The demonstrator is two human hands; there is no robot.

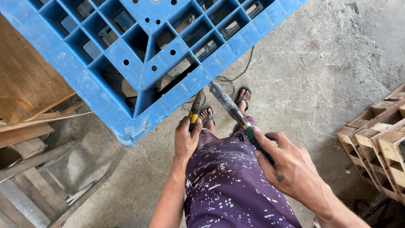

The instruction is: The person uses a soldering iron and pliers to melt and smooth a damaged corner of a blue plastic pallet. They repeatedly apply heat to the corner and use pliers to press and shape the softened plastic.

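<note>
Left hand [187, 141] has its fingers wrapped round a yellow-handled screwdriver [195, 110], right hand [283, 162] grips a long grey tool [231, 108]; both tips meet the blue plastic pallet [126, 55] edge up at 12 o'clock, wooden pallets [377, 143] sit at 3.

Grey concrete floor [320, 63], wooden pallets [379, 143] right, timber scraps [33, 169] left

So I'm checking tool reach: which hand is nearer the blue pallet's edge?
Left. The left hand sits just below the blue pallet edge; the right hand is farther back, only its tool reaching it.
</note>
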